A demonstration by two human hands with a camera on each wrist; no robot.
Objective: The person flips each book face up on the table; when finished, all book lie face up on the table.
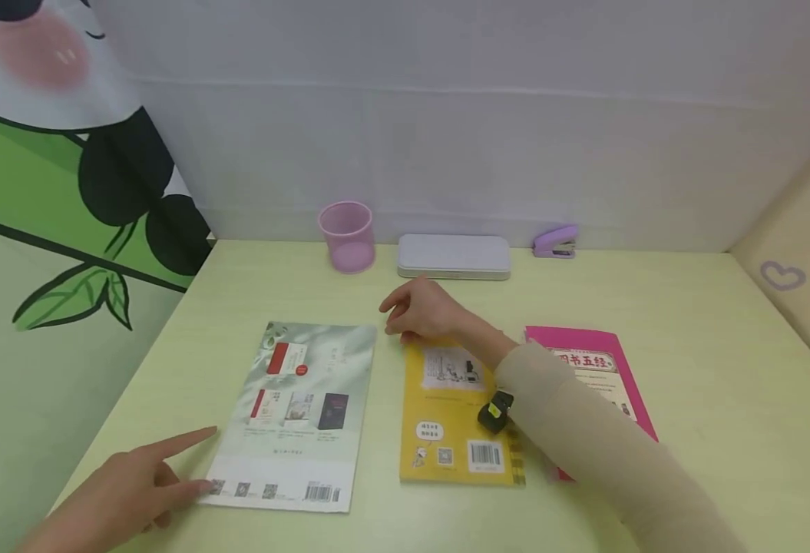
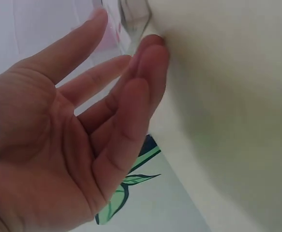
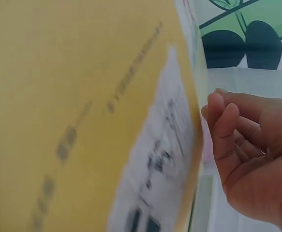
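Observation:
A pale green book (image 1: 301, 415) lies face down on the yellow-green table (image 1: 722, 399). My left hand (image 1: 193, 461) is at its near left corner, index finger stretched out and another fingertip touching that corner. In the left wrist view, my left hand (image 2: 126, 82) shows a flat palm with straight fingers against the table (image 2: 228, 121). A yellow book (image 1: 446, 430) lies in the middle. My right hand (image 1: 405, 315) hovers at its far edge with fingers loosely curled and nothing in them. The right wrist view shows those curled fingers (image 3: 228, 121) beside the yellow book (image 3: 82, 121).
A pink book (image 1: 601, 369) lies to the right, partly under my right sleeve. At the back stand a pink cup (image 1: 346, 236), a white pencil case (image 1: 454, 256) and a purple stapler (image 1: 555, 242). White sheeting walls the back, with printed panels on both sides.

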